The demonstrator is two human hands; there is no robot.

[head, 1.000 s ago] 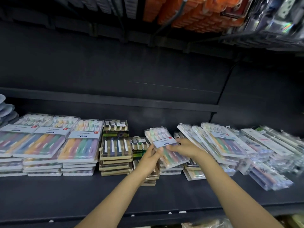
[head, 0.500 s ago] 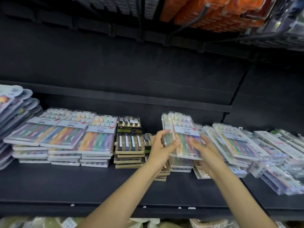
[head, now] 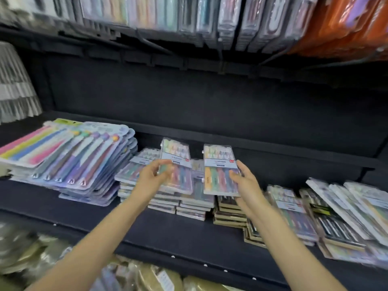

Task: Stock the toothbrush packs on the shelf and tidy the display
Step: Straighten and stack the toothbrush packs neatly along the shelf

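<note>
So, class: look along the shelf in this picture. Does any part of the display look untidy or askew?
Yes. The packs at the right end lie slanted and overlapping, not squared like the central stacks. The left hand and right hand each hold a pack raised, not yet stacked.

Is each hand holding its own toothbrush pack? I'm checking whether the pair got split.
Yes, the left hand grips one toothbrush pack and the right hand holds a separate pack beside it.
</note>
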